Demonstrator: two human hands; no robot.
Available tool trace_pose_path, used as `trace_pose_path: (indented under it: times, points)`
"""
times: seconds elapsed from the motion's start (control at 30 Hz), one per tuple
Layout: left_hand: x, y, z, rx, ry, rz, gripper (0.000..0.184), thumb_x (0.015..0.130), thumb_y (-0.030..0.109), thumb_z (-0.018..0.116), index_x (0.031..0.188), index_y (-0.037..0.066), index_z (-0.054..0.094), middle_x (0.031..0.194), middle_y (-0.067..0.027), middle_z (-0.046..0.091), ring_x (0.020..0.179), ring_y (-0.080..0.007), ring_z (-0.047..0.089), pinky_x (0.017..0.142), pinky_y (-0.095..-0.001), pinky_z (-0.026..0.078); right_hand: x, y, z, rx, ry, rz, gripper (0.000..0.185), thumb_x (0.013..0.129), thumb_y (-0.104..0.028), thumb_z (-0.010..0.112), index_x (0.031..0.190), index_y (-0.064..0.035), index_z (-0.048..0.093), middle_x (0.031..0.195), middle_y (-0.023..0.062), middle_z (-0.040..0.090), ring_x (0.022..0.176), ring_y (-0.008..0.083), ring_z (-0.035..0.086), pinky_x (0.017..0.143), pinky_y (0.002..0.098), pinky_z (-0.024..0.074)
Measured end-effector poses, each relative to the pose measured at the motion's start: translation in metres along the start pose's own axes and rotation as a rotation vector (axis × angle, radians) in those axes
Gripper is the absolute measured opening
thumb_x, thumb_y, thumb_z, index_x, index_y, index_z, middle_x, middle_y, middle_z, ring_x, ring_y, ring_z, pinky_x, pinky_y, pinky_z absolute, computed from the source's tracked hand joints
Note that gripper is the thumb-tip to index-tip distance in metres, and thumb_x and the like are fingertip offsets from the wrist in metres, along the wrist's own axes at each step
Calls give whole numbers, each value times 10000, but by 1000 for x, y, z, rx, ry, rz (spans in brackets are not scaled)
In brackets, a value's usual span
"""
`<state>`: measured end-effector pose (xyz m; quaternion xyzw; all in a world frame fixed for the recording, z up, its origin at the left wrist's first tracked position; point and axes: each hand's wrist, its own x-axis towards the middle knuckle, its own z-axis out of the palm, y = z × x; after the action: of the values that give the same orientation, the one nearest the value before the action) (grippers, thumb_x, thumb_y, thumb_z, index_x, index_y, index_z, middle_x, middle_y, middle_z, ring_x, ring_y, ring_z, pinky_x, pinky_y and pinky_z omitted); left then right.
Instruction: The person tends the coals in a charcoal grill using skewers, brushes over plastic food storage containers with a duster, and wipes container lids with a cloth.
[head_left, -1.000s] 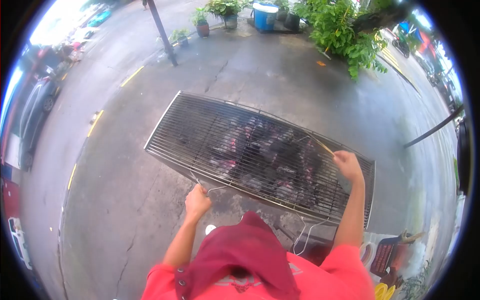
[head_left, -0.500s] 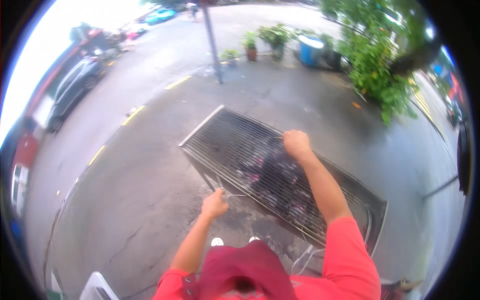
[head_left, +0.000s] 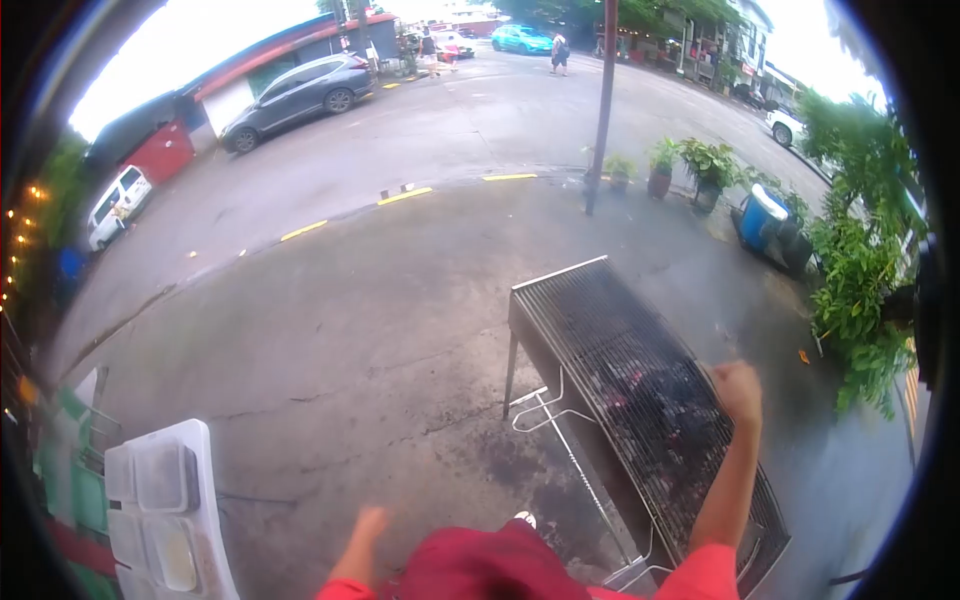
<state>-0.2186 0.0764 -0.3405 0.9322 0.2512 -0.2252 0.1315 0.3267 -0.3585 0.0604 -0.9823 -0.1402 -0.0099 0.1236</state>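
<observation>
A long charcoal grill (head_left: 650,400) stands at a slant on the right, its wire grate over dark coals, a few glowing red. My right hand (head_left: 737,390) is closed at the grate's far edge; what it grips is hidden or too small to make out. Down at the bottom, my left hand (head_left: 372,525) is off the grill, close to my body, its fingers smeared by motion. A bent wire handle (head_left: 548,412) sticks out from the grill's near side.
At the lower left, a white table (head_left: 205,450) bears clear plastic containers (head_left: 165,475). A pole (head_left: 604,110), potted plants (head_left: 707,170) and a blue bin (head_left: 763,215) stand beyond the grill. Parked cars and a walking person (head_left: 560,55) are on the street.
The view has swung left, bringing the white table in. My left hand has let go of the wire handle and drawn back. My right hand has stayed over the grill, now at its far edge.
</observation>
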Motion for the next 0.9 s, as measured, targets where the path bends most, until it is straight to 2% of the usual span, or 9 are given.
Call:
trace_pose_path:
  times: [0.1, 0.13, 0.2, 0.23, 0.3, 0.57, 0.67, 0.77, 0.9]
  points:
    - [-48, -43, 50, -110, -183, 0, 190, 759, 228, 623, 750, 39, 630, 742, -100, 625, 672, -238, 597, 595, -395, 478, -48, 0, 86, 150, -29, -72, 180, 797, -181, 562, 844, -54, 680, 832, 219, 618, 826, 407, 596, 719, 449, 486]
    - [-60, -47, 57, 266, -274, 135, 227, 755, 252, 629, 796, 32, 670, 839, -120, 684, 771, -256, 649, 653, -399, 500, -67, -1, 105, 171, -126, 13, 181, 793, -177, 563, 850, -50, 678, 832, 220, 617, 821, 412, 593, 711, 440, 486]
    - [-72, -50, 66, -435, -231, -303, 230, 745, 241, 637, 801, 20, 667, 771, -110, 670, 686, -231, 636, 597, -379, 497, -104, 20, 127, 176, -98, -32, 180, 766, -117, 592, 877, -6, 681, 761, 220, 630, 693, 299, 667, 614, 371, 486]
    - [-73, -42, 62, -796, -189, -525, 232, 740, 236, 640, 803, 14, 666, 737, -105, 663, 643, -218, 629, 569, -370, 495, -131, 17, 124, 260, -60, 35, 174, 781, -120, 582, 869, 3, 668, 786, 226, 627, 753, 333, 653, 654, 385, 486]
    - [-73, -33, 61, -1037, -128, -531, 228, 716, 212, 648, 809, 4, 663, 678, -89, 632, 559, -181, 593, 503, -346, 476, -186, 10, 116, 357, 58, 131, 181, 808, -109, 563, 891, 27, 649, 825, 231, 630, 813, 360, 636, 705, 396, 481]
    - [-75, -31, 81, -593, -294, -198, 320, 746, 236, 613, 964, 7, 658, 933, -179, 675, 886, -334, 638, 766, -425, 507, -339, 45, 135, 282, 542, 371, 175, 877, -81, 500, 970, 46, 577, 894, 187, 603, 823, 313, 578, 767, 382, 445]
    - [-70, -32, 86, -622, -158, -70, 326, 660, 206, 609, 904, 2, 682, 871, -223, 661, 838, -341, 647, 774, -398, 504, -383, 30, 130, 342, 629, 423, 162, 889, -92, 500, 946, 47, 562, 870, 157, 586, 802, 272, 560, 761, 369, 437]
    - [-62, -32, 90, -561, -209, -14, 328, 765, 262, 590, 980, 26, 664, 848, -155, 678, 829, -293, 640, 740, -402, 513, -415, -7, 132, 532, 566, 421, 156, 902, -99, 499, 956, 39, 548, 855, 111, 567, 801, 206, 528, 758, 345, 432]
    - [-83, 41, 13, -979, -290, 44, 337, 788, 300, 659, 957, 9, 673, 763, -90, 651, 672, -153, 593, 618, -318, 489, -446, -68, 201, 823, 337, 449, 147, 913, -95, 499, 994, 15, 555, 826, 59, 562, 728, 170, 543, 666, 293, 459]
